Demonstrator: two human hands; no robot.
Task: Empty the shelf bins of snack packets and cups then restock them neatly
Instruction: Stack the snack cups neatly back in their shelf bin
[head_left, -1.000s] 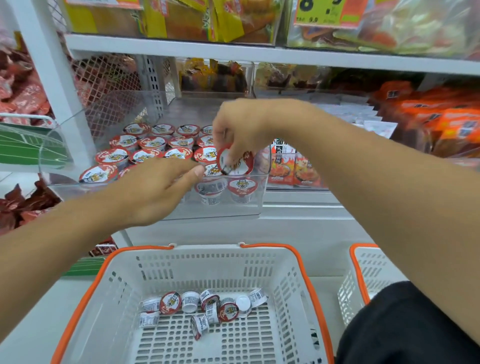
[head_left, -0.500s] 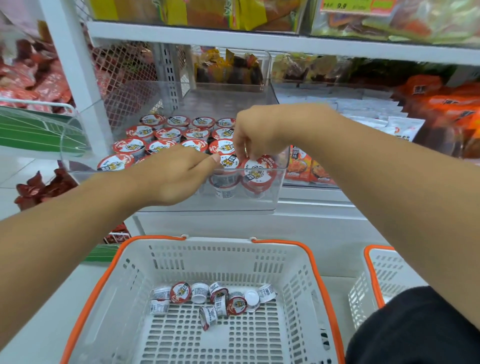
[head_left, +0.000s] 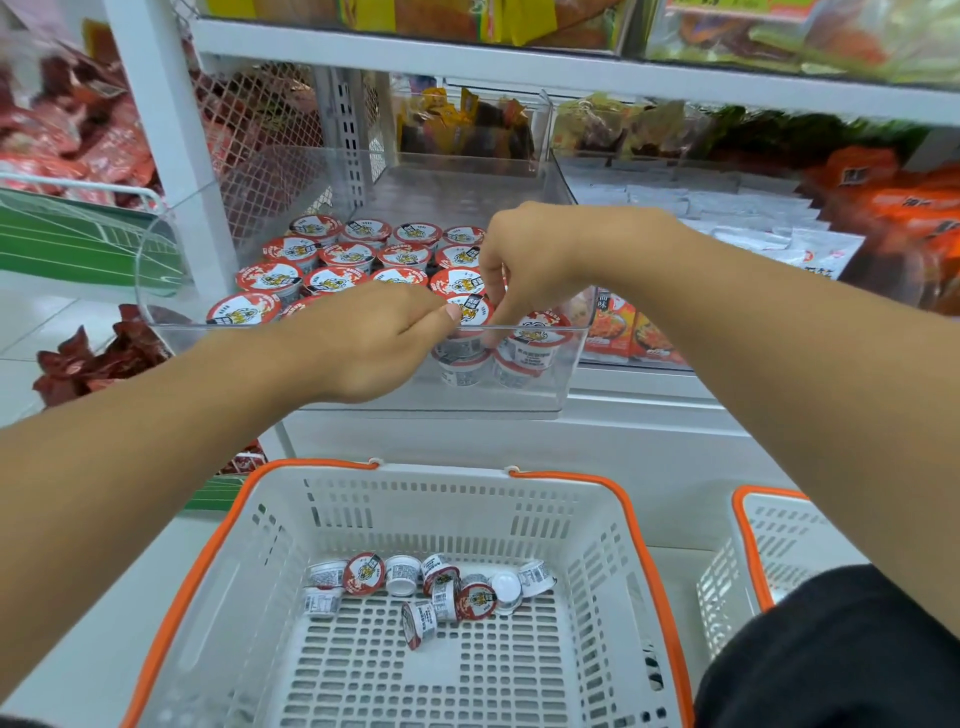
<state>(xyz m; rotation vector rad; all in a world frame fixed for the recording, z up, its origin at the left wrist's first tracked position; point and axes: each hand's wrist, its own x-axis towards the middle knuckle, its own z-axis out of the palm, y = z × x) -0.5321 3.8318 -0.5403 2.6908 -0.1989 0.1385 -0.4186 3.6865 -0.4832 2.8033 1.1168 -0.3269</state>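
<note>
A clear plastic bin (head_left: 563, 374) on the shelf holds rows of small red-lidded cups (head_left: 348, 254), some stacked in two layers at the front. My left hand (head_left: 358, 338) rests on the front cups, and its thumb touches the lid of one front cup (head_left: 470, 310). My right hand (head_left: 535, 254) reaches down from above, its fingertips pinching that same cup from the right side. Another cup (head_left: 537, 335) sits free in the bin's front right corner. Below, a white basket with an orange rim (head_left: 441, 470) holds several loose cups (head_left: 436, 587), some lying on their sides.
A second white and orange basket (head_left: 748, 545) stands at the right. White packets (head_left: 727, 208) and orange packets (head_left: 914, 202) fill the neighbouring bins. Red packets (head_left: 78, 150) lie at the left. A shelf board (head_left: 519, 67) hangs close above the bin.
My right hand lowered the cup it held into the bin's front right corner and let it go. Its fingers then shifted left to the neighbouring cup. My left hand stayed on the front cups.
</note>
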